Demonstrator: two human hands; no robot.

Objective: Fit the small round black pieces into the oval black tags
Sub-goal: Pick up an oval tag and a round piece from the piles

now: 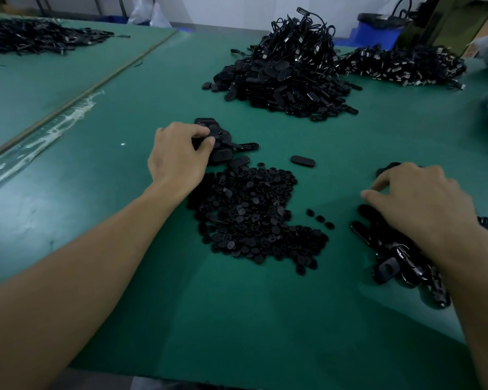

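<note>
A heap of small round black pieces [251, 215] lies on the green table in front of me. My left hand [178, 156] reaches past it and pinches an oval black tag out of a small cluster of tags [223, 144]. One oval tag [303, 161] lies alone to the right of that cluster. My right hand [423, 204] rests with loosely bent fingers over a pile of black tags [392, 254] at the right; I cannot see whether it holds anything.
A big mound of oval tags and corded parts [290, 77] sits at the far centre, with another dark pile [400, 66] to its right. More black parts [34, 38] lie on the far left table. A taped seam [40, 128] runs diagonally. A blue bin [378, 32] stands behind.
</note>
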